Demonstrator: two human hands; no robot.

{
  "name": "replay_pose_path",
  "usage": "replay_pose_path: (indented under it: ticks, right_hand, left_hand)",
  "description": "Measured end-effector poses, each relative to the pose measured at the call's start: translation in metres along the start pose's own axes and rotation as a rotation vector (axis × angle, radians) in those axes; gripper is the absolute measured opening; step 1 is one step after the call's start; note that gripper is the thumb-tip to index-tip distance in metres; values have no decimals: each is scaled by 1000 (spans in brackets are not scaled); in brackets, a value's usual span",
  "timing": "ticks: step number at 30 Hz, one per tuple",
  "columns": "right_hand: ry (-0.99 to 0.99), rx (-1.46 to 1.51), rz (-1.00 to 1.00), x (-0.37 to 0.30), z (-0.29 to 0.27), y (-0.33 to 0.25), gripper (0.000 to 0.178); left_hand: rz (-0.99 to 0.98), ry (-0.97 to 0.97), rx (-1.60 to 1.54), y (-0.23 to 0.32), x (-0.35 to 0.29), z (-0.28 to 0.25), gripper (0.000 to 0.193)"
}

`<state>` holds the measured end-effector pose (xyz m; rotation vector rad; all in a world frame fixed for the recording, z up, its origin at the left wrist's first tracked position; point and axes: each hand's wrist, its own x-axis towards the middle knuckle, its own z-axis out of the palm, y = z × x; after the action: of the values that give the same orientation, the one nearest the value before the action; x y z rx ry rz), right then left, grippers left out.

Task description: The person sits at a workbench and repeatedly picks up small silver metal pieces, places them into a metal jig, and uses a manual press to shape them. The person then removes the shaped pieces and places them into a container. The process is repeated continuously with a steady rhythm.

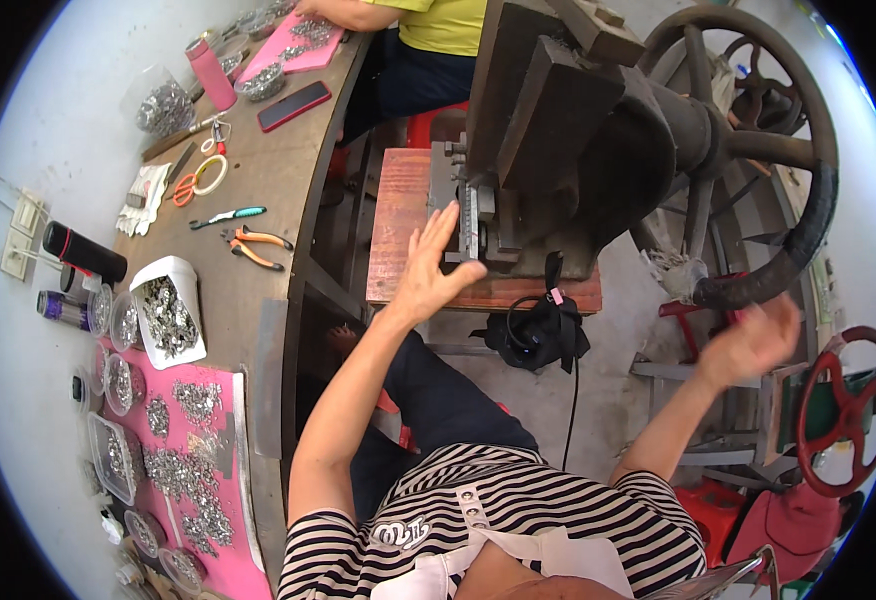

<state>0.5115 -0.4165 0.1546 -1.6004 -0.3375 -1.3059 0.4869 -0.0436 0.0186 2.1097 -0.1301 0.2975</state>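
My left hand (430, 270) reaches to the die (469, 222) of a dark iron hand press (578, 150). Its fingers are stretched out flat, with the fingertips and thumb at the metal edge of the die. Whether a small part lies under the fingertips cannot be seen. My right hand (753, 342) is just below the lower rim of the press's big handwheel (824, 200), whose rim is partly wrapped in dark tape. That hand is smeared by motion, and whether it touches the rim cannot be made out.
A reddish wooden board (398, 215) lies under the press. On the left bench stand a white tub (196, 335) of metal pieces, pliers (258, 245), scissors (186, 190) and a phone (295, 106). A person in yellow (443, 25) works beyond. A red handwheel (808, 440) is at right.
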Motion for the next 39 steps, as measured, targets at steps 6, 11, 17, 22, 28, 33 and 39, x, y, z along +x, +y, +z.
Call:
replay_pose_path:
  ticks: [6, 11, 17, 22, 28, 33, 39]
  right_hand:
    - [-167, 9, 295, 6, 5, 37, 16]
    - [-362, -209, 351, 94, 6, -18, 30]
    - [-718, -237, 292, 208, 40, -18, 34]
    - [-825, -269, 364, 258, 68, -7, 32]
    - [-817, -240, 395, 264, 58, -2, 28]
    - [-322, -58, 174, 106, 6, 2, 25]
    - [-455, -299, 292, 136, 7, -8, 26]
  left_hand:
    - [27, 72, 14, -6, 0, 10, 113]
    - [49, 58, 75, -7, 12, 12, 112]
    - [24, -3, 159, 2, 39, 8, 112]
    - [45, -9, 178, -2, 47, 11, 114]
    - [58, -16, 176, -4, 48, 14, 115]
    - [34, -14, 190, -4, 48, 10, 115]
    - [32, 5, 166, -9, 48, 15, 114]
